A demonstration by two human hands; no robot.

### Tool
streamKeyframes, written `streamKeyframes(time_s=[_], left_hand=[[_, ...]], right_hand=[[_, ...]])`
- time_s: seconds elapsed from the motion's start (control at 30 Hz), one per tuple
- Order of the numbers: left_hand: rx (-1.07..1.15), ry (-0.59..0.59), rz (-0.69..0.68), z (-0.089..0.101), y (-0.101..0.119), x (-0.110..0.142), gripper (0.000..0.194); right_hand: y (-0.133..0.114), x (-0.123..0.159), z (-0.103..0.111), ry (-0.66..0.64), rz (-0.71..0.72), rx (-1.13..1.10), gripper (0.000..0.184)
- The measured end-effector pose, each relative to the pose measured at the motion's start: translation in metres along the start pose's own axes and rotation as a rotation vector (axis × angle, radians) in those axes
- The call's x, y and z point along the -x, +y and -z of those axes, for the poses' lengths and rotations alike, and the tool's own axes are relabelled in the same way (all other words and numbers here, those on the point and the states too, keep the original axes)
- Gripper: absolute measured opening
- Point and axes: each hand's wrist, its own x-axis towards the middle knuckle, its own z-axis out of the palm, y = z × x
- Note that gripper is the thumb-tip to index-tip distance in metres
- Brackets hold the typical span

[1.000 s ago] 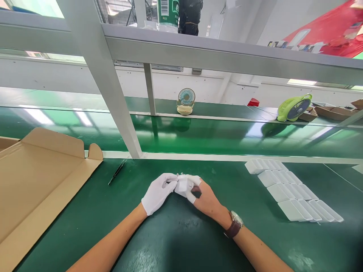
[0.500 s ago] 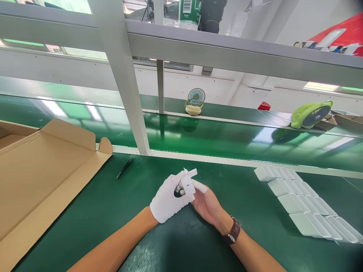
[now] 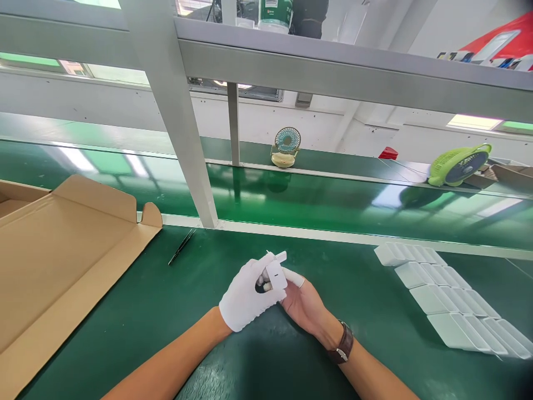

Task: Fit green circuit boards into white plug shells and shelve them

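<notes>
A small white plastic part (image 3: 275,271) is held up between both my hands over the green table (image 3: 166,311). My left hand (image 3: 245,294) wears a white glove and its fingers are curled round the part. My right hand (image 3: 303,303) is bare apart from white finger cots; it pinches the part from the right side. A brown watch (image 3: 343,344) sits on my right wrist.
An open flat cardboard box (image 3: 54,261) lies at the left. Black tweezers (image 3: 181,246) rest near the grey frame post (image 3: 179,128). Rows of white cases (image 3: 445,303) lie at the right. Beyond the conveyor belt (image 3: 316,205) stand a small beige fan (image 3: 285,146) and a green fan (image 3: 458,164).
The hands turned the white part from lying low between the fingers to standing upright. The view shifted slightly, so the scene sits a little to the right.
</notes>
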Motion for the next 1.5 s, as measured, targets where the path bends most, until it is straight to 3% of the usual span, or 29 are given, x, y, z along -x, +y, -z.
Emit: streamKeyframes(time_s=[0.2, 0.47, 1.13, 1.23, 1.37, 1.43, 1.5], left_hand=[[0.103, 0.091, 0.112, 0.002, -0.003, -0.002, 0.030], [0.257, 0.072, 0.153, 0.003, -0.014, 0.001, 0.045], [0.222, 0.026, 0.134, 0.003, -0.014, -0.001, 0.039], [0.126, 0.023, 0.143, 0.004, -0.014, -0.004, 0.037], [0.031, -0.029, 0.116, 0.004, -0.020, -0.010, 0.074], [0.015, -0.040, 0.042, 0.004, -0.022, -0.012, 0.082], [-0.006, -0.027, -0.007, 0.003, -0.024, -0.013, 0.079]], right_hand=[[0.002, 0.002, 0.000, -0.087, 0.044, -0.066, 0.027], [0.003, 0.002, -0.001, -0.091, -0.011, -0.143, 0.029], [0.004, 0.001, 0.002, -0.099, -0.050, -0.098, 0.030], [0.005, 0.000, 0.009, -0.027, 0.107, 0.092, 0.031], [0.000, 0.002, 0.021, 0.171, 0.557, 0.692, 0.032], [-0.003, 0.004, 0.026, 0.161, 0.710, 0.961, 0.037], [-0.004, 0.007, 0.028, 0.107, 0.766, 1.128, 0.046]])
